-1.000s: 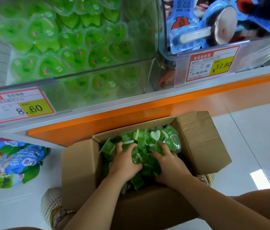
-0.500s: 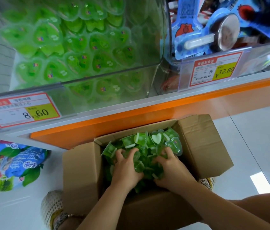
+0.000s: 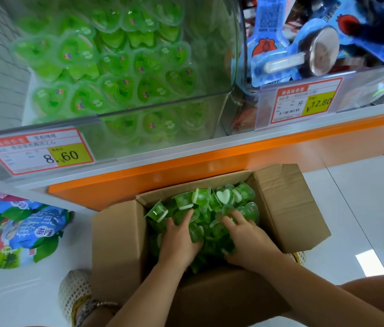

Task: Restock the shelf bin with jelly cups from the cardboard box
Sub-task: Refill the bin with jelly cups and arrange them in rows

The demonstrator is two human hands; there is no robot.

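The cups (image 3: 201, 199), green with white heart tops, lie heaped in the open box (image 3: 290, 204), which stands on the floor (image 3: 363, 208) just under the shelf edge (image 3: 209, 161). Both our hands are down in the heap. Our left hand (image 3: 179, 239) has its fingers curled in among the cups on the left side. Our right hand (image 3: 247, 239) cups the pile from the right, fingers spread over it and thumb low. A bunch of cups sits pressed between the two. Above, the clear bin (image 3: 162, 131) on the shelf is well filled with the same kind of cups, and a price tag (image 3: 37, 152) on its front reads 8.60. The bin beside it (image 3: 363, 86) holds blue packs (image 3: 280, 60) behind a 12.80 tag (image 3: 304, 102). To the left, printed bags (image 3: 21, 234) lie on the floor, well apart from the box. A mesh shoe (image 3: 75, 293) shows by the box's near corner.
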